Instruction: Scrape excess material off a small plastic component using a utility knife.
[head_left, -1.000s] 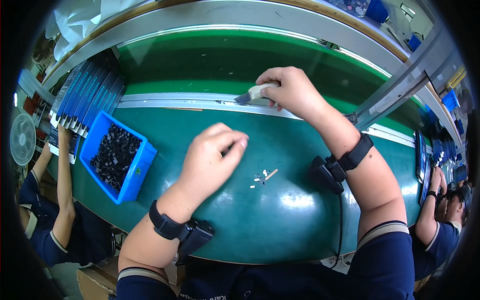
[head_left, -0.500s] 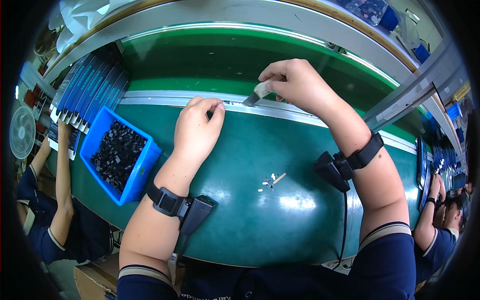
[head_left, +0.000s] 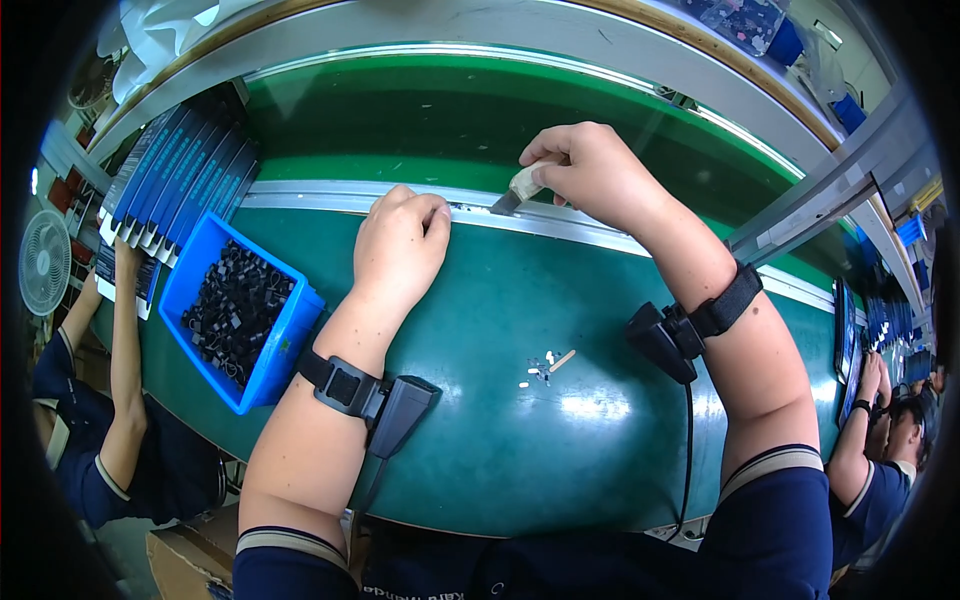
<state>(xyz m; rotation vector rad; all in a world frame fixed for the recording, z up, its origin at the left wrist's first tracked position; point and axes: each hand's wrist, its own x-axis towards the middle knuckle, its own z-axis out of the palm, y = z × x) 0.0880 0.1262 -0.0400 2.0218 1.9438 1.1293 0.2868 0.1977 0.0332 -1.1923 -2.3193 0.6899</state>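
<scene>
Right hand (head_left: 590,175) pinches a small blade tool (head_left: 515,190), tip slanting down-left toward the left hand (head_left: 400,245) (fingers curled, holding nothing visible), resting close by.

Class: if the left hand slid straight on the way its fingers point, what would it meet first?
The left hand points up-right; its fingers already touch the metal rail. Beyond it probably lies the green belt, though depth is unclear.

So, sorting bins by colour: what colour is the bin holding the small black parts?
Bright blue: the bin shows best in the head view, left of the left hand.
</scene>
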